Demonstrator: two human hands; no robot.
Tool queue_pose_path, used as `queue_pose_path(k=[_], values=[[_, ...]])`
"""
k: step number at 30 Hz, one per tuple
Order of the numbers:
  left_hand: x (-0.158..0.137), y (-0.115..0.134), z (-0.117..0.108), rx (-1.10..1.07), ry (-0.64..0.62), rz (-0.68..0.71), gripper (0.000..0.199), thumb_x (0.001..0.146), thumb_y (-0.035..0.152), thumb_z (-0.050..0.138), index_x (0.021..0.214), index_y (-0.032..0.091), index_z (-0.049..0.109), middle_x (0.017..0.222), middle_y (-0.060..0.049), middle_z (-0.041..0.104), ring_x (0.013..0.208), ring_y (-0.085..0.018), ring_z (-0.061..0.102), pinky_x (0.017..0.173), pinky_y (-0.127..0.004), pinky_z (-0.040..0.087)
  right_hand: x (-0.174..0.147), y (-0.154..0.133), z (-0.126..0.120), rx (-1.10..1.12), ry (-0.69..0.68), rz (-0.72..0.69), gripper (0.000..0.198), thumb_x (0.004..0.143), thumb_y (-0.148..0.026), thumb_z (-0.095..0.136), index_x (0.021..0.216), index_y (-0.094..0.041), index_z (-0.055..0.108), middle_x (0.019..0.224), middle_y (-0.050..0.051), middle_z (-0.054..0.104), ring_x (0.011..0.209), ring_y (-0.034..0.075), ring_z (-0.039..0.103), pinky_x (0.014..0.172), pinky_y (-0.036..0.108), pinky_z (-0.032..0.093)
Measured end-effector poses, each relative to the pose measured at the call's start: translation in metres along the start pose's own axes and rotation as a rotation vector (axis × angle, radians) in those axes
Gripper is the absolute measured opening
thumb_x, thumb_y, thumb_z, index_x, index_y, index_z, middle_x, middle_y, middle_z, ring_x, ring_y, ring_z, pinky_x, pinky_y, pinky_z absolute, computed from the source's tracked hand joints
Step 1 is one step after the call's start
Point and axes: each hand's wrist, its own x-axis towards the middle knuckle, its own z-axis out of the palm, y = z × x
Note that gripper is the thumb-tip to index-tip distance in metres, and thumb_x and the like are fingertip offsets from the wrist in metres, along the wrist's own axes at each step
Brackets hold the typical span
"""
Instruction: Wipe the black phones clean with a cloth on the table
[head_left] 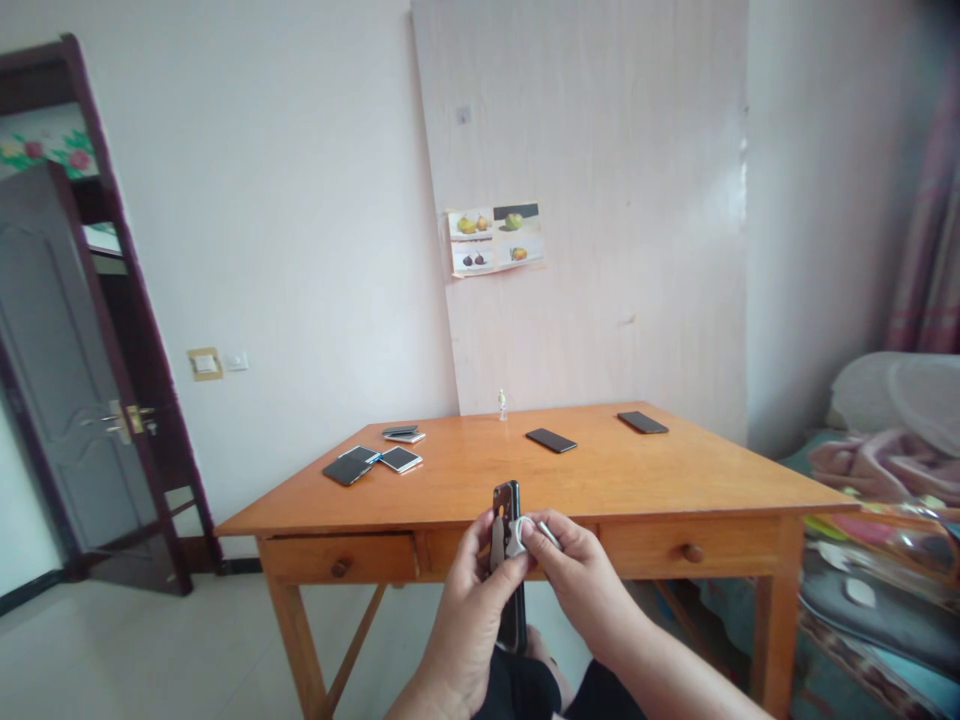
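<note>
In front of the table's edge, my left hand (469,610) is closed around a black phone (507,495). The phone stands upright, its back with the camera side at the top. My right hand (581,570) pinches a small white piece (517,535) against the phone's back; what it is made of I cannot make out. A thin white strip (550,535) sticks out between the right fingers. Both thumbs nearly meet at the phone, and the fingers hide much of its middle.
On the wooden table (465,490) lie a black phone (551,440), another dark phone (643,422) at the right, and several flat dark and white devices (352,465) at the left. A small clear bottle (502,405) stands at the back. A bed (885,570) with bedding is on the right.
</note>
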Motion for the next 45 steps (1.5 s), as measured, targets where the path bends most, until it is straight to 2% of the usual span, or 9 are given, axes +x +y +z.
queue_pose_path(k=[5,9,13,16,20,27,34,42,45], values=[[0.001,0.003,-0.009,-0.146,0.033,-0.176,0.040,0.079,0.034,0.074,0.114,0.016,0.067,0.110,-0.014,0.071,0.100,-0.028,0.068,0.090,-0.037,0.050,0.006,0.000,-0.015,-0.144,0.150,-0.042,0.045,0.079,-0.064,0.061,0.072,-0.019,0.065,0.066,0.001,0.060,0.066,0.016,0.053,0.065,0.027,0.043],[-0.001,0.007,-0.012,-0.255,-0.031,-0.326,0.045,0.085,0.040,0.065,0.114,0.006,0.066,0.109,-0.020,0.070,0.094,-0.030,0.069,0.086,-0.040,0.052,0.013,0.003,-0.029,-0.179,0.263,-0.087,0.041,0.081,-0.059,0.061,0.082,-0.019,0.068,0.081,0.004,0.067,0.081,0.020,0.058,0.077,0.029,0.043],[-0.004,0.007,-0.009,-0.332,-0.217,-0.420,0.054,0.089,0.047,0.056,0.119,0.003,0.064,0.113,-0.022,0.068,0.096,-0.030,0.068,0.083,-0.038,0.051,0.017,0.006,-0.030,-0.157,0.217,-0.044,0.046,0.079,-0.056,0.065,0.106,-0.019,0.067,0.091,0.006,0.070,0.089,0.023,0.061,0.081,0.033,0.045],[-0.007,0.005,-0.008,-0.324,-0.254,-0.448,0.056,0.089,0.052,0.055,0.118,0.005,0.065,0.106,-0.020,0.070,0.093,-0.029,0.068,0.081,-0.035,0.051,0.018,0.010,-0.032,-0.196,0.144,-0.006,0.043,0.080,-0.057,0.063,0.100,-0.018,0.068,0.082,0.006,0.070,0.078,0.022,0.062,0.073,0.033,0.046],[-0.010,-0.003,-0.013,-0.146,-0.195,-0.313,0.057,0.088,0.062,0.052,0.112,0.013,0.067,0.088,-0.012,0.071,0.076,-0.022,0.066,0.068,-0.030,0.049,0.022,0.012,-0.045,-0.280,0.254,-0.092,0.039,0.082,-0.055,0.061,0.088,-0.017,0.067,0.079,0.006,0.069,0.077,0.022,0.060,0.072,0.032,0.044],[-0.009,-0.018,-0.034,0.590,-0.094,0.004,0.041,0.081,0.053,0.067,0.093,0.014,0.064,0.066,-0.001,0.063,0.056,-0.012,0.053,0.053,-0.022,0.040,0.027,0.011,-0.064,-0.416,0.344,-0.154,0.041,0.083,-0.056,0.056,0.094,-0.018,0.066,0.081,0.005,0.069,0.077,0.021,0.061,0.070,0.030,0.045],[-0.009,-0.020,-0.036,0.642,-0.145,-0.007,0.038,0.086,0.049,0.058,0.099,0.014,0.061,0.069,-0.002,0.063,0.058,-0.013,0.055,0.056,-0.022,0.043,0.023,0.004,-0.070,-0.961,0.490,-0.297,0.029,0.083,-0.051,0.060,0.092,-0.024,0.061,0.089,0.003,0.062,0.074,0.019,0.060,0.065,0.029,0.044],[-0.009,-0.024,-0.031,0.520,-0.123,0.032,0.032,0.084,0.044,0.062,0.096,0.014,0.061,0.068,-0.001,0.060,0.057,-0.012,0.051,0.054,-0.022,0.040,-0.017,0.001,-0.023,-1.085,0.002,-0.430,0.016,0.085,-0.016,0.053,0.095,-0.026,0.061,0.091,0.002,0.058,0.077,0.016,0.057,0.069,0.026,0.042],[-0.011,-0.020,-0.029,0.528,-0.137,0.022,0.033,0.084,0.045,0.062,0.095,0.014,0.061,0.068,-0.001,0.060,0.057,-0.011,0.050,0.054,-0.022,0.039,-0.018,-0.001,-0.016,-1.155,-0.039,-0.458,0.018,0.081,-0.014,0.056,0.094,-0.026,0.061,0.091,0.003,0.059,0.084,0.019,0.056,0.071,0.028,0.041]])
